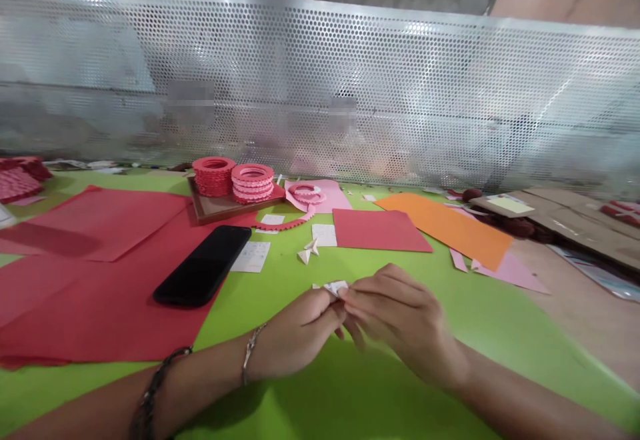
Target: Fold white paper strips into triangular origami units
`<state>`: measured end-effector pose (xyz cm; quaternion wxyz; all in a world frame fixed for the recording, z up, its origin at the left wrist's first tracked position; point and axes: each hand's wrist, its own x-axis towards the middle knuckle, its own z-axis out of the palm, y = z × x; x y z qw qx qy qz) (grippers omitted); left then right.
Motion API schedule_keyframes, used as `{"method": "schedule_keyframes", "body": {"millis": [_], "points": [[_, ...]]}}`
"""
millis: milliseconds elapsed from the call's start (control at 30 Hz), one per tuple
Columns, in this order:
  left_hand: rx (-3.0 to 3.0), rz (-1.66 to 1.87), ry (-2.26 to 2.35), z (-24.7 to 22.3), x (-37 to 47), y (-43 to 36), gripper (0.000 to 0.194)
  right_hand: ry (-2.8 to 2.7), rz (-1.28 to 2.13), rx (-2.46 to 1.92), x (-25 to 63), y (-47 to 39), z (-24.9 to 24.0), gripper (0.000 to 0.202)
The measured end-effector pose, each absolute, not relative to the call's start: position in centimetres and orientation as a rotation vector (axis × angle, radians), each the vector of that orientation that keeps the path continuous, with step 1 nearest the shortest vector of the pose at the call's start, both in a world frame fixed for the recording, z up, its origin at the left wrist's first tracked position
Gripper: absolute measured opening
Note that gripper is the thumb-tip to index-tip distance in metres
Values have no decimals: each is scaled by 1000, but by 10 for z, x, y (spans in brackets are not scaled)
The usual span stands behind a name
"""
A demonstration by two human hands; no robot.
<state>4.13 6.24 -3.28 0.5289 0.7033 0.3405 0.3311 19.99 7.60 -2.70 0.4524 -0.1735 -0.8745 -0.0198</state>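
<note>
My left hand and my right hand meet above the green table, fingertips pinched on one small folded piece of white paper with printed marks. Both hands are closed on it; some fingertips are hidden behind others. Beyond them lie small folded white paper pieces. Flat white printed squares lie close by, one of them beside the black phone.
Large red sheets cover the left side. Behind the phone, stacks of red and pink rings stand on a brown tray. Red and orange sheets lie to the right. A perforated metal screen spans the back.
</note>
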Motion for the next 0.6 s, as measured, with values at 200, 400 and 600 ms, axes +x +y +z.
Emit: {"method": "schedule_keyframes", "body": {"millis": [200, 400, 600], "points": [[1624, 793, 721, -36, 36, 65, 17, -2256, -53, -505, 200, 78, -33, 23], [1664, 638, 641, -41, 38, 70, 34, -2147, 468, -688, 196, 78, -29, 15], [1790, 533, 820, -44, 36, 70, 38, -2074, 758, -729, 196, 78, -29, 6]]}}
